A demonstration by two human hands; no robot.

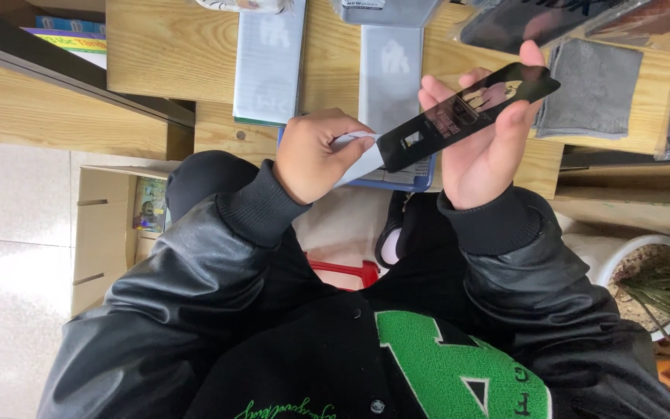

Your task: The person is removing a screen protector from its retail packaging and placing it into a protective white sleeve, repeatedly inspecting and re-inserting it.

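Sleeve: black flat sleeve (467,115) lies across the right hand's fingers, thumb pressing its far end.
Insert: white insert (357,161) sticks out of the sleeve's near end, pinched by the left fingertips.
Progress: partly drawn out, most seemingly inside yet.
Left hand (318,155): fist-like, fingers closed on the insert, knuckles up.
Right hand (484,136): palm up, fingers curled around the sleeve, gripping it.
Beyond the fingers: grey cloth (592,87) and flat packets (269,58) on a wooden table (164,50).

front: flat packets (269,66) crowd table (157,46) | right: potted plant (661,287) blocks
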